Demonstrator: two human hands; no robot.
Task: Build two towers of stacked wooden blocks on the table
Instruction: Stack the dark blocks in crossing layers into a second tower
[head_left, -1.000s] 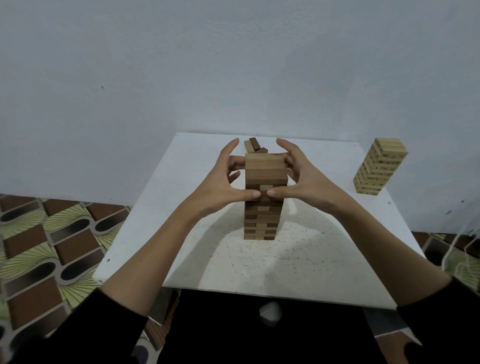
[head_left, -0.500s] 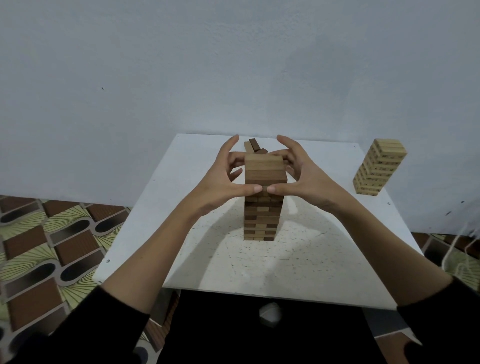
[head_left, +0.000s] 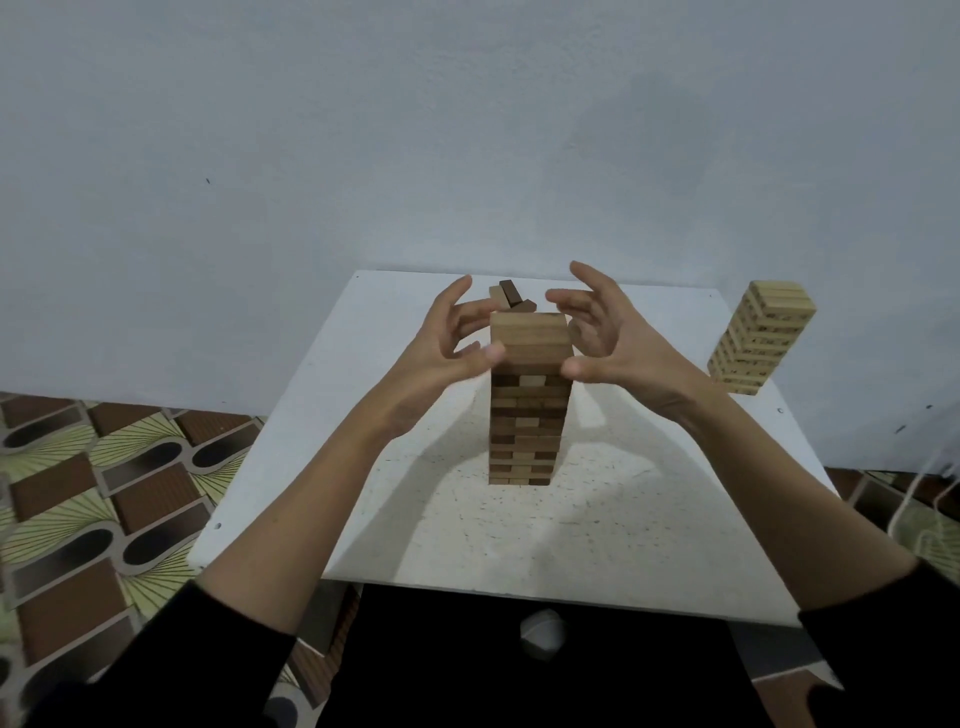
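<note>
No legible text, label, brand, number or sign anywhere. Dark specks on the side faces of the pale block tower (head_left: 760, 338) at the table's far right corner, too small and blurred to read as print.

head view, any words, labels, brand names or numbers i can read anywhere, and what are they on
No text reads in this view.
Pale tower at the table's far right: dark specks on the block sides, possibly print, too small and blurred to read.
Mixed-wood tower between the hands: plain wood, no marks.
Loose blocks behind it: no marks.
White table: only small dark specks, no writing.
</note>
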